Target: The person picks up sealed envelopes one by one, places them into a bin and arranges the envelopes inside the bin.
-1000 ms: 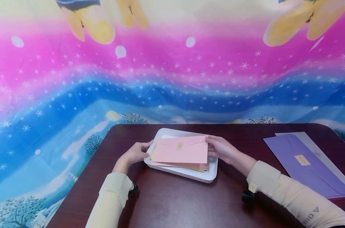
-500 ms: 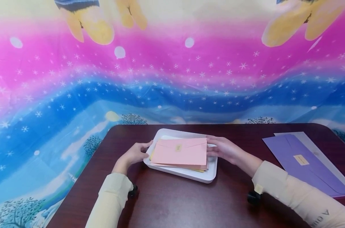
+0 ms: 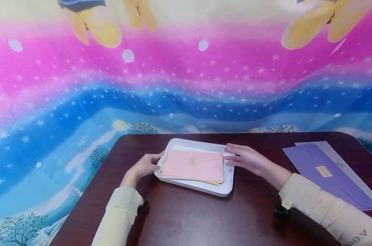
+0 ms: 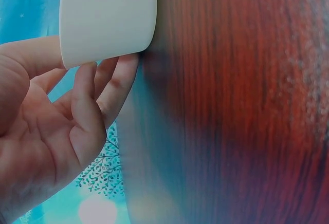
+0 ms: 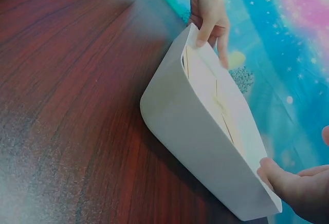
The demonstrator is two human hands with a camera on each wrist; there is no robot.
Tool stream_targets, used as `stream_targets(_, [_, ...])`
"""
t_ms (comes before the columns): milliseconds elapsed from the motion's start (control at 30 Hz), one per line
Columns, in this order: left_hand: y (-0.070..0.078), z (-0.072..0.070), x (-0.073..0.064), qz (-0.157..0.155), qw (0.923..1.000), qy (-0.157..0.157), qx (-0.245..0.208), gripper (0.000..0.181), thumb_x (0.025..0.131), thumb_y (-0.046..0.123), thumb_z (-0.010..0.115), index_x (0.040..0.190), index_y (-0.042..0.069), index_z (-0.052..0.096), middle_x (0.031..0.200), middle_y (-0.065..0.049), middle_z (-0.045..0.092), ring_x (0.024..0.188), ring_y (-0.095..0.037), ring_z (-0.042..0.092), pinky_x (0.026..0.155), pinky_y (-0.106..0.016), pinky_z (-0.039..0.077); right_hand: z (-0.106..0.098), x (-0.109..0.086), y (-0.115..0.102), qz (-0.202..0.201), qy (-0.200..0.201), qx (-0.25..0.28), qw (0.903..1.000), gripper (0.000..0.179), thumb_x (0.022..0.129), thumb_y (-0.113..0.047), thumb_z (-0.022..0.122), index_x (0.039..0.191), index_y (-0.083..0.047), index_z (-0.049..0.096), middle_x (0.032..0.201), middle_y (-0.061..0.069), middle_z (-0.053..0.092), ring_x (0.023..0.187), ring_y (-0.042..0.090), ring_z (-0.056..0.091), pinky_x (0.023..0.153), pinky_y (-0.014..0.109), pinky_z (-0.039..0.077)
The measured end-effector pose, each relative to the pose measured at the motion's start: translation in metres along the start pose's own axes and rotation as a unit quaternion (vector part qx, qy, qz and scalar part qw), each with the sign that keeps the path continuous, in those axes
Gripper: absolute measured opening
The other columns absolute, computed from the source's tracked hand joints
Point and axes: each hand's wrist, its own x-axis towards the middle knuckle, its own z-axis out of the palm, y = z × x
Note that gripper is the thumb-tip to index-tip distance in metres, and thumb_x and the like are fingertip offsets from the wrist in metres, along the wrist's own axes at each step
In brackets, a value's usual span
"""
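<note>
A white tray (image 3: 190,187) lies on the table, slightly turned, with a stack of envelopes in it. On top is a pink envelope (image 3: 206,169) with a small pale label; a yellow envelope (image 3: 213,183) pokes out below. My left hand (image 3: 144,166) grips the tray's left end. In the left wrist view its fingers meet the tray wall (image 4: 108,18), some of them bent against the underside. My right hand (image 3: 247,159) is at the tray's right end, fingers extended over the rim and holding no envelope. In the right wrist view a fingertip overlaps the rim.
On the right of the dark wooden table (image 3: 192,222) lies a large purple envelope (image 3: 318,181) with a label, over a white envelope (image 3: 352,167). A patterned cloth backdrop (image 3: 186,75) hangs behind the table's far edge.
The pink envelope has dropped from my right fingers and lies flat on the stack. My right hand has let go and drawn back slightly rightward; my left hand stays at the tray.
</note>
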Motion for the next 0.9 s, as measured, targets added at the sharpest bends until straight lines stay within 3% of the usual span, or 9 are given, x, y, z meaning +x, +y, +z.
stream_targets(300, [0.001, 0.002, 0.0, -0.005, 0.9999, 0.006, 0.013, 0.068, 0.09, -0.01, 0.06, 0.154, 0.006, 0.044, 0.156, -0.019, 0.044, 0.125, -0.03, 0.05, 0.078, -0.028, 0.048, -0.007, -0.007, 0.0, -0.026, -0.004, -0.001, 0.9997, 0.062, 0.11, -0.013, 0.041, 0.16, 0.01, 0.012, 0.161, 0.034, 0.024, 0.139, 0.045, 0.041, 0.107, 0.041, 0.044])
stream_targets(667, [0.001, 0.001, 0.001, 0.004, 0.9999, 0.005, 0.016, 0.067, 0.089, -0.011, 0.061, 0.153, 0.004, 0.044, 0.154, -0.022, 0.045, 0.128, -0.032, 0.05, 0.081, -0.029, 0.049, -0.029, -0.033, -0.008, -0.059, 0.008, -0.055, 0.9967, 0.06, 0.109, -0.018, 0.048, 0.157, 0.009, 0.027, 0.152, 0.034, 0.04, 0.129, 0.035, 0.057, 0.099, 0.033, 0.05])
stream_targets(767, [0.001, 0.001, 0.001, -0.002, 0.9998, 0.004, 0.017, 0.067, 0.09, -0.01, 0.061, 0.153, 0.005, 0.044, 0.156, -0.021, 0.044, 0.128, -0.032, 0.05, 0.08, -0.028, 0.049, -0.035, -0.042, -0.008, -0.074, 0.014, -0.061, 0.9952, 0.06, 0.108, -0.018, 0.05, 0.156, 0.01, 0.028, 0.144, 0.028, 0.053, 0.123, 0.027, 0.062, 0.097, 0.031, 0.051])
stream_targets(900, [0.002, 0.002, 0.0, -0.004, 0.9999, 0.002, 0.014, 0.068, 0.09, -0.01, 0.061, 0.154, 0.006, 0.044, 0.158, -0.018, 0.042, 0.132, -0.033, 0.048, 0.082, -0.029, 0.049, -0.044, -0.054, -0.009, -0.104, 0.029, -0.078, 0.9911, 0.058, 0.108, -0.015, 0.05, 0.154, 0.013, 0.03, 0.129, 0.011, 0.066, 0.115, 0.016, 0.065, 0.094, 0.029, 0.052])
